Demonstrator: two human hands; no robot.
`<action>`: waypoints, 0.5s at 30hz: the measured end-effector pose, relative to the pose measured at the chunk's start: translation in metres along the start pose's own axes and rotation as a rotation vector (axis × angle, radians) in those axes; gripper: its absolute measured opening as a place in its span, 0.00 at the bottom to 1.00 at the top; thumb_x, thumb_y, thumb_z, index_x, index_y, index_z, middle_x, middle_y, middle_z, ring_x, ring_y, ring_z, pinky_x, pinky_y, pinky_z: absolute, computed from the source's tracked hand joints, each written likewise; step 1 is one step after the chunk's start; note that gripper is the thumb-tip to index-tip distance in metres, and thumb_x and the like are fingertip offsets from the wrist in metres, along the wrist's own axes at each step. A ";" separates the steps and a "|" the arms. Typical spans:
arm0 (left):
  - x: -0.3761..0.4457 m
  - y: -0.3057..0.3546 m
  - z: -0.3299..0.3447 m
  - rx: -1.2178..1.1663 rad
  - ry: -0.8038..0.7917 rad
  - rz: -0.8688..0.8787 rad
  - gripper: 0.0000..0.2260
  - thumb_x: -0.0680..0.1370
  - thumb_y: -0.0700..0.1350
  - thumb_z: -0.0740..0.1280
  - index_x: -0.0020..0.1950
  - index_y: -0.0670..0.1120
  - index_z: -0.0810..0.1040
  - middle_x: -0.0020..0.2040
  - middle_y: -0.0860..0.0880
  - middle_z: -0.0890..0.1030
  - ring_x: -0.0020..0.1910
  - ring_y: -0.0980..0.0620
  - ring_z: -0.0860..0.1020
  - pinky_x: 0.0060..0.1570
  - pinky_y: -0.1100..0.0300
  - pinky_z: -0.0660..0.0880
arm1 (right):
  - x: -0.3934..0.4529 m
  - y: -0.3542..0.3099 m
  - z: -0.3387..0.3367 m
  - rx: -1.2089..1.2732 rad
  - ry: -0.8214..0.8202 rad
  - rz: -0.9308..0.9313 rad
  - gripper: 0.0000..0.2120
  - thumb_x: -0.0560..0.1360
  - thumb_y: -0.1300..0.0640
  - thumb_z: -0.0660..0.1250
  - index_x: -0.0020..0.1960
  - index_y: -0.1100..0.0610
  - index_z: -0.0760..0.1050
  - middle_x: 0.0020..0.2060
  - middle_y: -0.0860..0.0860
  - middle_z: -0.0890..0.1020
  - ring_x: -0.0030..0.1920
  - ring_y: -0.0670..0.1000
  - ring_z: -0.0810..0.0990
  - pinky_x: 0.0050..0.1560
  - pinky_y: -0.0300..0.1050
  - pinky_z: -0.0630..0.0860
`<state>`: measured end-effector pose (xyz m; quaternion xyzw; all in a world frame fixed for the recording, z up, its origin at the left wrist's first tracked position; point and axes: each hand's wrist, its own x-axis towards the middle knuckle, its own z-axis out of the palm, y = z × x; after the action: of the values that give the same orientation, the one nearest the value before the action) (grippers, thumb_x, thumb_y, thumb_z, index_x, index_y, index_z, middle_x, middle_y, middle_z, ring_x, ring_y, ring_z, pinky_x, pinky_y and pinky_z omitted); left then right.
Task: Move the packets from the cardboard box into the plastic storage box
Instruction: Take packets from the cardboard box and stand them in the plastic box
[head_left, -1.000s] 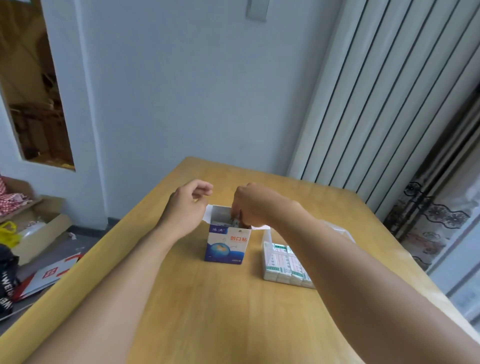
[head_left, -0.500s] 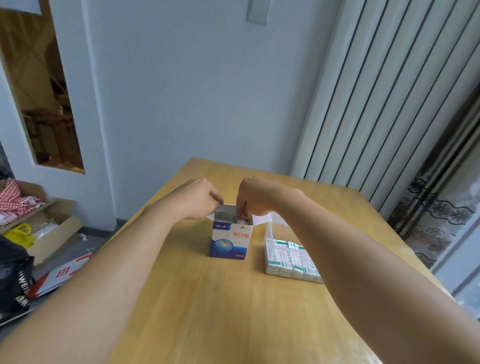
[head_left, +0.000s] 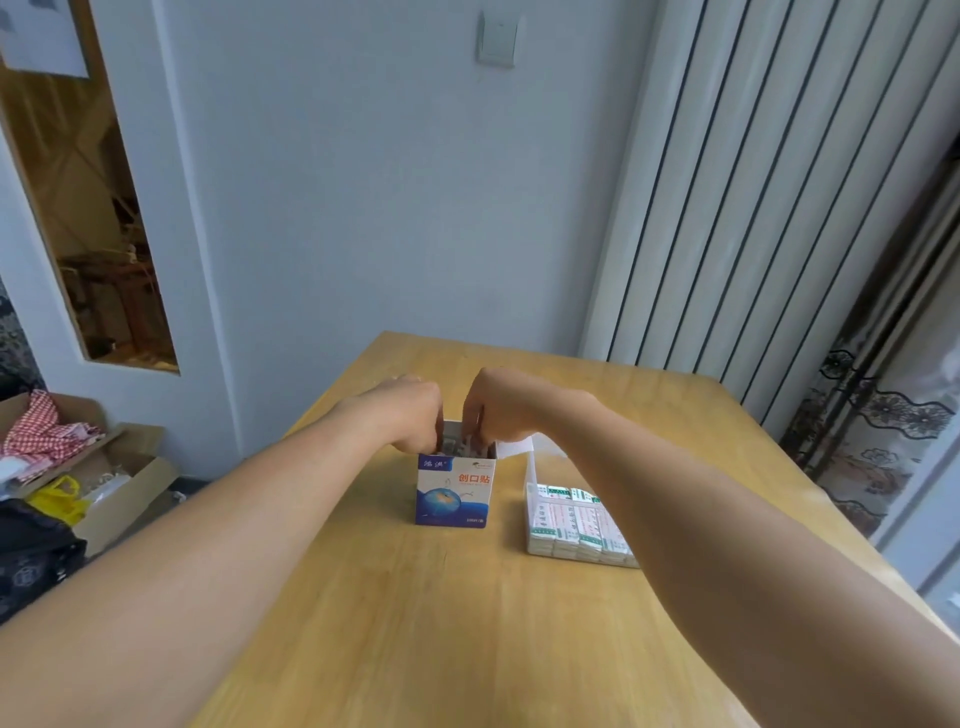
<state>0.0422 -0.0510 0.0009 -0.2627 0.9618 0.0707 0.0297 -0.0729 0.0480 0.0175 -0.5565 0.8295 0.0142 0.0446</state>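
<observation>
A small blue and white cardboard box (head_left: 453, 491) stands upright and open in the middle of the wooden table (head_left: 415, 623). My left hand (head_left: 410, 413) curls over its left top edge, fingers dipping inside. My right hand (head_left: 501, 408) reaches into the opening from the right, fingertips curled among the packets (head_left: 464, 444) that show at the top. To the right lies a clear plastic storage box (head_left: 531, 470) holding a row of white and green packets (head_left: 576, 525). My right forearm hides its far side.
The table's right edge runs close to a curtain (head_left: 872, 415) and a ribbed white panel (head_left: 753, 208). On the floor at the left are open cardboard cartons (head_left: 119, 467) with red checked cloth, a yellow bag and a dark bag.
My left hand has slid from beside the box onto its left top edge and into the opening. The right hand stays in the box. The camera view tilted upward a little.
</observation>
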 end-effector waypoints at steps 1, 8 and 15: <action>0.000 0.001 0.000 -0.017 -0.019 -0.004 0.09 0.75 0.45 0.72 0.55 0.47 0.85 0.55 0.49 0.81 0.50 0.49 0.79 0.41 0.57 0.78 | -0.004 0.002 -0.005 0.023 0.017 -0.010 0.10 0.75 0.61 0.73 0.53 0.48 0.86 0.48 0.47 0.83 0.48 0.52 0.81 0.52 0.49 0.83; -0.003 0.003 -0.018 -0.268 -0.071 0.012 0.21 0.75 0.53 0.75 0.66 0.53 0.77 0.60 0.55 0.75 0.57 0.51 0.75 0.48 0.56 0.74 | -0.017 0.018 -0.031 0.171 0.189 0.018 0.13 0.76 0.61 0.72 0.43 0.45 0.73 0.48 0.50 0.85 0.44 0.53 0.83 0.48 0.53 0.83; -0.002 0.017 -0.018 -0.743 0.039 0.142 0.15 0.76 0.56 0.74 0.61 0.54 0.82 0.59 0.54 0.83 0.60 0.54 0.80 0.65 0.53 0.73 | -0.046 0.031 -0.068 0.380 0.266 -0.070 0.09 0.76 0.64 0.72 0.52 0.52 0.77 0.41 0.47 0.85 0.35 0.46 0.82 0.42 0.46 0.79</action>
<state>0.0349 -0.0382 0.0208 -0.1896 0.8869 0.4114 -0.0907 -0.0883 0.0970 0.0888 -0.5636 0.7961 -0.2170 0.0393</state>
